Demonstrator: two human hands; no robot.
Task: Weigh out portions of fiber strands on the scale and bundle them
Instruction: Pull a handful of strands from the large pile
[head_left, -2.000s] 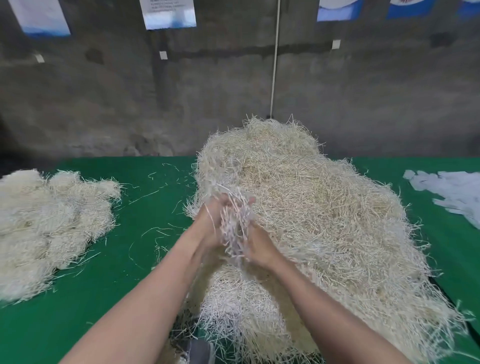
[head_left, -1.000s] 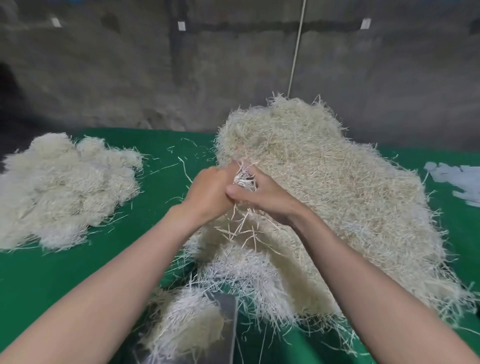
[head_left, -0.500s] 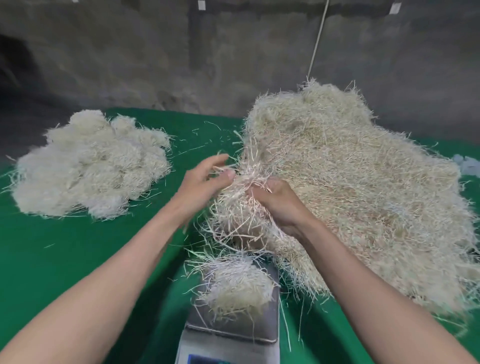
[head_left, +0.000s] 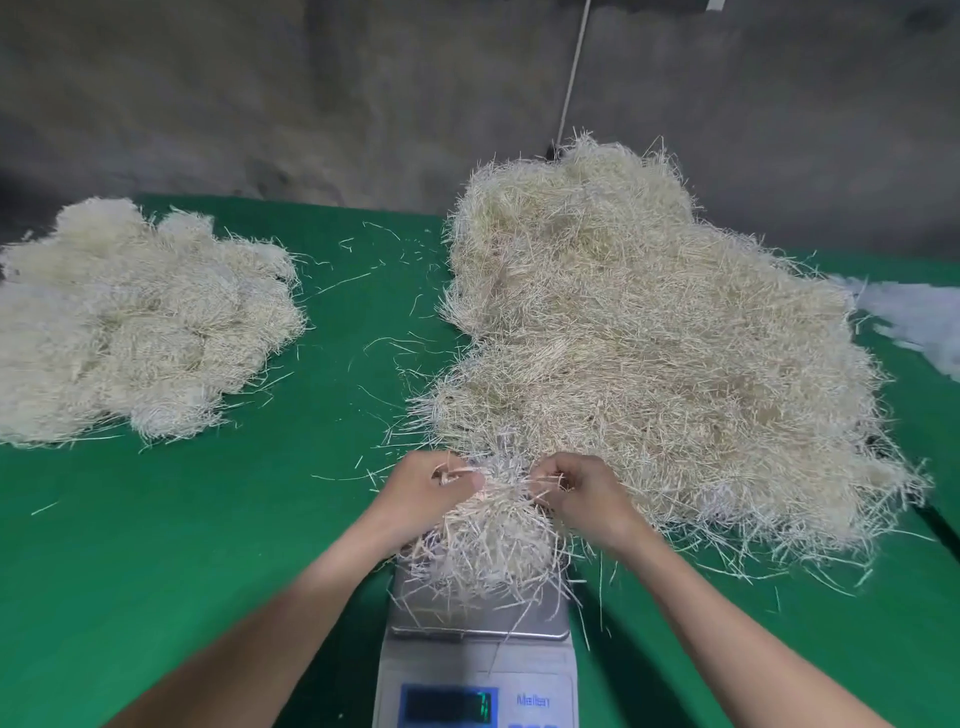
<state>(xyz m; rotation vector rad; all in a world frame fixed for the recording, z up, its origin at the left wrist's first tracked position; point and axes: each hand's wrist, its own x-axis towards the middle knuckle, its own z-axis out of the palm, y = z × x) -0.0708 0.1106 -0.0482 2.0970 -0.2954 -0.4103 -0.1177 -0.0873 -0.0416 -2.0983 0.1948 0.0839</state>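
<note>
A white digital scale (head_left: 478, 670) with a steel pan stands at the near edge of the green table. A loose portion of pale fiber strands (head_left: 488, 545) lies heaped on the pan. My left hand (head_left: 426, 491) pinches strands at the top left of that portion. My right hand (head_left: 576, 493) pinches strands at its top right. Both hands hover just above the pan's far side. A big heap of fiber strands (head_left: 649, 338) spreads right behind and to the right of the scale. The scale's display is lit, its reading unclear.
A second pile of fiber bundles (head_left: 130, 322) lies at the left of the green table (head_left: 156, 545). White scraps (head_left: 919, 322) lie at the far right edge. Stray strands dot the cloth between the piles. A grey wall stands behind.
Both hands have come down from the big heap with a clump of strands to the scale pan; the portion on the pan is larger. The view has tilted downward.
</note>
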